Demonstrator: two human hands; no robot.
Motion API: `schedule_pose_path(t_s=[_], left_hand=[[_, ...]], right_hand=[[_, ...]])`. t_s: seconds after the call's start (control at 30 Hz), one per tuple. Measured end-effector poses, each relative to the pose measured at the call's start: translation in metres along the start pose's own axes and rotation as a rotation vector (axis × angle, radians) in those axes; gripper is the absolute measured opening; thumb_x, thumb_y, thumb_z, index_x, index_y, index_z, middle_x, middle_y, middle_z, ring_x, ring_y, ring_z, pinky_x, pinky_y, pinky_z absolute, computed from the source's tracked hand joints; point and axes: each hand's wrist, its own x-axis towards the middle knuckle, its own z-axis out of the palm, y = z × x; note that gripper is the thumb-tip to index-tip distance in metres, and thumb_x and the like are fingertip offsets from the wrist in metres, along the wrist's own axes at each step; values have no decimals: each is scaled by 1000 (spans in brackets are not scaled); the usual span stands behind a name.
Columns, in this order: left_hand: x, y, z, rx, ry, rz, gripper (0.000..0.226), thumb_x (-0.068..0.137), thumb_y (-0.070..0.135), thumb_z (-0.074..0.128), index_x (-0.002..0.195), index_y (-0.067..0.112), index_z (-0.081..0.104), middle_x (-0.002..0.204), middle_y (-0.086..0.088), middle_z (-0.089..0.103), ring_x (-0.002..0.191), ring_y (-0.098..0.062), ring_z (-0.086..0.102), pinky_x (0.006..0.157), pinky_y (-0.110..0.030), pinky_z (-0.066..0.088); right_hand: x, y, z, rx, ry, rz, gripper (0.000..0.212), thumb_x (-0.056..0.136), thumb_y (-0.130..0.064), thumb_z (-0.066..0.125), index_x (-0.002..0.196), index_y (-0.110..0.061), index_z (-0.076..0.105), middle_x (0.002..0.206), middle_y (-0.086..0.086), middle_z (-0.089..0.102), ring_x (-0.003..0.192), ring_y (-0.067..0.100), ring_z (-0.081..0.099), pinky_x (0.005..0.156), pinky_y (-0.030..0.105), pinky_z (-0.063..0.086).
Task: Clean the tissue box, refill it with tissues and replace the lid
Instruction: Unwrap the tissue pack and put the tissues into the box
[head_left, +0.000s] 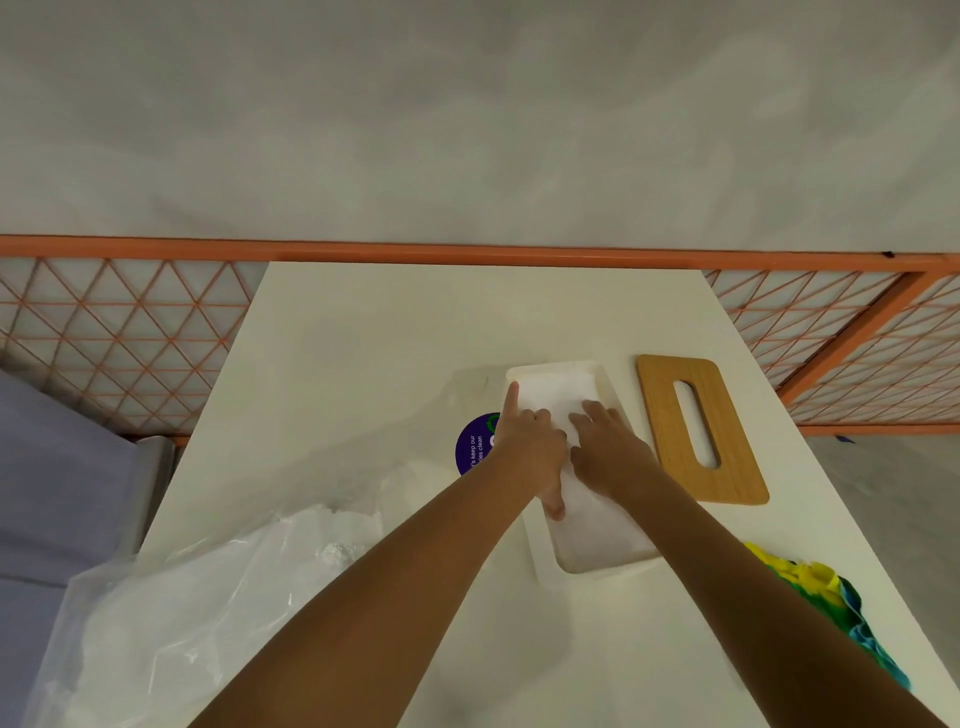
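A white rectangular tissue box (597, 569) lies lengthwise on the white table (363, 364), its top uncovered and a stack of white tissues (592, 530) inside. My left hand (532, 447) presses on the tissues along the box's left side, index finger stretched toward the far corner and thumb pointing back. My right hand (605, 441) lies flat on the tissues beside it, fingers spread. The wooden lid (696, 426) with a long slot lies flat on the table just right of the box.
A crumpled clear plastic bag (208, 597) covers the table's near left. A purple round sticker (475, 444) shows left of the box. A yellow, green and blue cloth (826, 603) lies at the right edge. An orange mesh railing (119, 332) runs behind the table.
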Motion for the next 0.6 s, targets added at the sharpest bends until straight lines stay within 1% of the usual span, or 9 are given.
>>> schedule_pose_path(t_s=[0.07,0.13,0.23,0.33,0.4,0.47,0.53,0.6], left_hand=[[-3,-2,1,-38,21,2,80,72,67,62,136,23,44,136,-6,46,130,-25,40,114,-52,-10],[-5,-3,2,-59,35,2,79,73,66,62,136,21,43,135,-6,48,129,-25,41,114,-52,-10],[-8,-4,3,-93,72,11,72,78,62,59,133,17,46,129,-6,51,127,-25,42,114,-53,-9],[-14,-10,4,-206,148,22,60,84,54,56,132,18,49,131,-4,51,131,-23,38,114,-52,-10],[-23,-20,2,-300,193,15,56,87,49,54,135,22,46,140,-2,44,136,-21,32,115,-50,-10],[-37,-32,-2,-394,232,3,52,90,44,51,138,25,43,146,-1,37,138,-19,30,117,-46,-8],[-54,-45,-5,-447,284,-27,47,93,40,49,137,26,43,148,1,35,138,-18,31,118,-42,-5],[-74,-60,-3,-478,344,-80,44,94,39,49,136,26,45,146,2,37,136,-17,33,119,-39,-2]], right_hand=[[15,2,2,14,23,4,51,97,-23,42,144,-9,26,154,7,17,141,23,20,113,35,26],[26,3,6,13,9,10,52,97,-23,40,144,-7,25,155,8,15,142,24,17,116,36,22],[34,4,9,-53,-40,-7,48,98,-26,37,141,-5,32,152,9,25,141,24,23,117,34,20],[36,5,5,41,-53,52,49,96,-21,40,141,-5,31,147,11,32,136,26,31,113,36,29],[33,2,-2,148,4,80,45,95,-16,40,139,-7,37,143,10,37,132,25,35,107,36,35],[26,-5,-9,239,96,79,41,95,-14,42,136,-9,43,140,10,42,129,24,41,104,34,36],[16,-18,-15,319,195,40,37,94,-12,46,130,-8,50,135,10,48,123,25,47,102,31,38],[6,-35,-19,387,247,-11,33,93,-9,48,125,-8,55,130,11,53,114,24,53,97,26,39]])
